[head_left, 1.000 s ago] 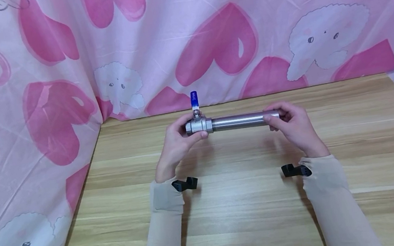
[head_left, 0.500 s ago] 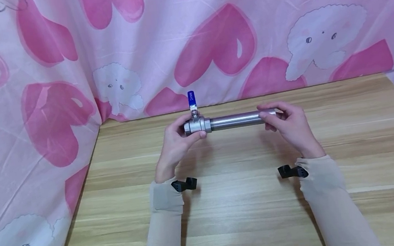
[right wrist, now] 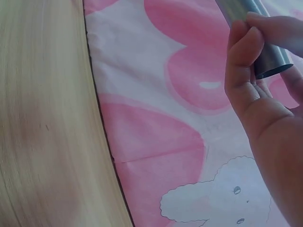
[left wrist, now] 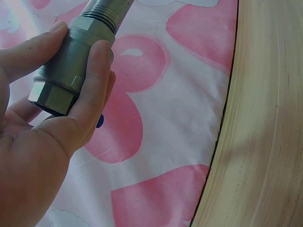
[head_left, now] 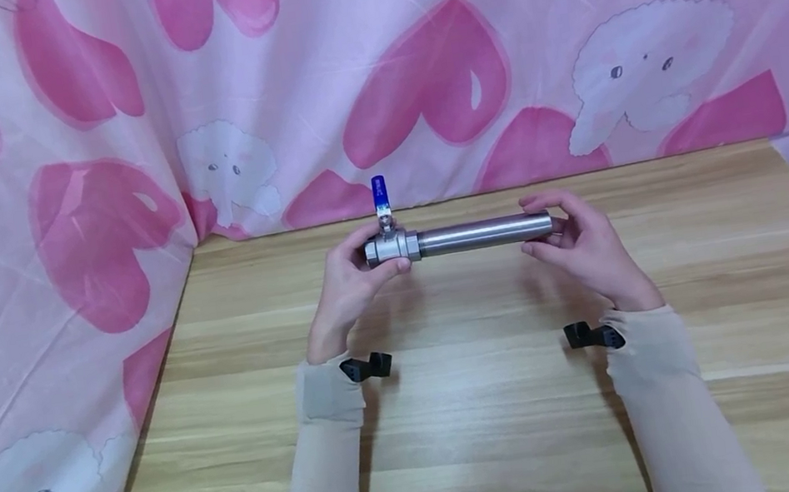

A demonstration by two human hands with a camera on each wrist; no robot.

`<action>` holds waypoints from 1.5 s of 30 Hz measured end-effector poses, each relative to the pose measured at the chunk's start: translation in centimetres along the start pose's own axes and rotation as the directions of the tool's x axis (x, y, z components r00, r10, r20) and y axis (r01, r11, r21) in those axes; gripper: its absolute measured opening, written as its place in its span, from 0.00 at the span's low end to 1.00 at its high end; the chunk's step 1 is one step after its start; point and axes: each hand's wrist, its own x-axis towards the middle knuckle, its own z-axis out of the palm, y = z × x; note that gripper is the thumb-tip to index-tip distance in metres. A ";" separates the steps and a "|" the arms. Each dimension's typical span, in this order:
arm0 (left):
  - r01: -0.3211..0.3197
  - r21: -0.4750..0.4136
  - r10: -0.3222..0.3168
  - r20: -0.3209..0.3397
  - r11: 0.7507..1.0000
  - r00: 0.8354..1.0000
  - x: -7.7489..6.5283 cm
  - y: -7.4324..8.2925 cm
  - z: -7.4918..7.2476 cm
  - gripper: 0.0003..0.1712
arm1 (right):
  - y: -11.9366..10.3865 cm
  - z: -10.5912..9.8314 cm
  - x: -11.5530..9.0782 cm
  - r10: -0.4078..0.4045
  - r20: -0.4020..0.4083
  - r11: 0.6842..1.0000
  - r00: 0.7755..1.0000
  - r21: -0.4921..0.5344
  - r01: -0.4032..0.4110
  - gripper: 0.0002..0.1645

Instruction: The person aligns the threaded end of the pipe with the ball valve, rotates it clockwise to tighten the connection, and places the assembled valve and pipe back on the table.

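A silver ball valve (head_left: 390, 247) with a blue lever handle (head_left: 379, 192) is joined to a straight steel pipe (head_left: 484, 234). Both are held level above the table. My left hand (head_left: 349, 286) grips the valve body, thumb along the near side and fingers behind. The left wrist view shows the valve's hexagonal end (left wrist: 53, 98) in the palm and threads (left wrist: 100, 15) where the pipe enters. Around the pipe's free end curl the fingers of my right hand (head_left: 586, 244), thumb at its lower edge, index finger over its top. The right wrist view shows the pipe's open end (right wrist: 274, 70).
Below the hands spreads a wood-grain table (head_left: 482, 435). A pink curtain (head_left: 312, 89) with hearts and white animal faces hangs along its back and left edges. Black wrist mounts (head_left: 368, 366) stick out from both sleeves.
On the pipe, my right thumb has gone up, then back down to the lower edge, while the index finger has lifted. The valve and pipe have shifted slightly left. The left hand keeps its grip.
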 end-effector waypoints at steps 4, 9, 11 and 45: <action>-0.002 -0.010 0.002 0.005 1.000 1.000 0.1 0.0 -0.1 0.34 | 0.2 0.1 0.1 -0.043 -0.009 0.999 0.999 0.007 0.043 0.29; -0.007 -0.007 0.007 0.004 1.000 1.000 0.1 0.1 -0.1 0.34 | 0.2 0.2 0.1 -0.061 -0.025 0.997 0.998 0.043 0.062 0.30; -0.005 -0.011 0.005 0.003 1.000 1.000 0.1 0.2 -0.1 0.34 | 0.2 0.2 0.1 -0.063 -0.028 0.996 0.998 0.060 0.064 0.30; -0.045 0.007 0.045 0.006 0.999 0.999 0.0 0.2 0.2 0.34 | -0.4 -0.4 -0.3 -0.017 -0.050 0.997 0.999 -0.070 0.014 0.29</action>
